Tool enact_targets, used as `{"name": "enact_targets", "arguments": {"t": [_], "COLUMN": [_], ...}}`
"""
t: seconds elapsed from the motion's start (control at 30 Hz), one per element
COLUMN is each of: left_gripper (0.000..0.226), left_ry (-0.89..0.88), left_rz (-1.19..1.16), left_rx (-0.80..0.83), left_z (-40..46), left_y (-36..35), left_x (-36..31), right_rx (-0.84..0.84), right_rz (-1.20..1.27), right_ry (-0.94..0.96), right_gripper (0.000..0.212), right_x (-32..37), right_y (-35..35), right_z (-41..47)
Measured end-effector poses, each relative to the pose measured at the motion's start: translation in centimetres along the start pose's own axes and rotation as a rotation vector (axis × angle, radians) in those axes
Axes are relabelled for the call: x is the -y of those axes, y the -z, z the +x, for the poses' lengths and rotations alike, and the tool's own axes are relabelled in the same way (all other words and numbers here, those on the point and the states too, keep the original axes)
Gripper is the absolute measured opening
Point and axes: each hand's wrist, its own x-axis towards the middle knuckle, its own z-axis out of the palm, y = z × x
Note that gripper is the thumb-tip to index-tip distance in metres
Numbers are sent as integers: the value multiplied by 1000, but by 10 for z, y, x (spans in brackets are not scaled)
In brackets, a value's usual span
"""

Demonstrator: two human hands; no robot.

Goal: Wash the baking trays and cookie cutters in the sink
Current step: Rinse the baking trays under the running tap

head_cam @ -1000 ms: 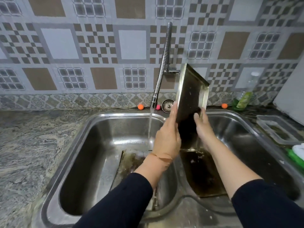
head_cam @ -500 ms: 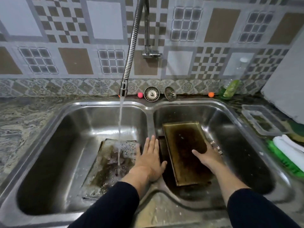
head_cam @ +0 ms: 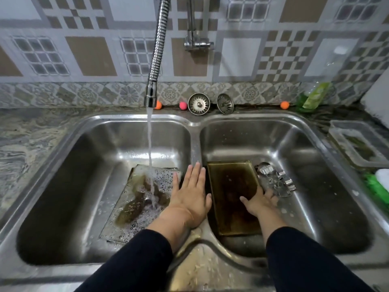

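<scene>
Patterned tiles back a steel double sink (head_cam: pixel 195 133). Her right hand (head_cam: pixel 260 202) rests spread on the stained tray (head_cam: pixel 231 192) in the right basin, holding nothing; cookie cutters (head_cam: pixel 275 180) lie just beyond its fingers. Her left hand (head_cam: pixel 190 194) lies flat on the divider. Fingertips blur into the cutters.

Your left hand (head_cam: pixel 190 194) is flat on the sink divider (head_cam: pixel 195 142), fingers straight. Your right hand (head_cam: pixel 260 200) rests on the greasy tray (head_cam: pixel 232 192) in the right basin, fingertips by the cookie cutters (head_cam: pixel 275 180). Tap water (head_cam: pixel 149 144) hits the other tray (head_cam: pixel 136 205) on the left.
</scene>
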Motion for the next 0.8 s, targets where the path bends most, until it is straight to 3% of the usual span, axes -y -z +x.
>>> {"name": "enact_targets", "arguments": {"t": [0.3, 0.43, 0.53, 0.63, 0.7, 0.8], "left_gripper": [68, 71, 63, 57, 55, 61], "left_ry": [-23, -95, -185, -73, 41, 225], "left_rz": [-7, -20, -162, -436, -461, -385], "left_rx": [40, 77, 46, 22, 46, 97], "left_z": [0, 2, 2, -4, -11, -23], "left_y": [5, 7, 18, 22, 14, -4], "left_x": [1, 12, 38, 78, 109, 157], "right_rx": [32, -7, -51, -139, -138, 81], "right_rz": [-111, -151, -161, -107, -7, 164], "right_ry": [52, 202, 358, 520, 628, 554], "right_gripper": [76, 63, 56, 51, 47, 50], "right_x": [16, 55, 94, 134, 157, 182], "right_y": [30, 51, 68, 68, 51, 4], "right_z": [-19, -48, -84, -128, -154, -173]}}
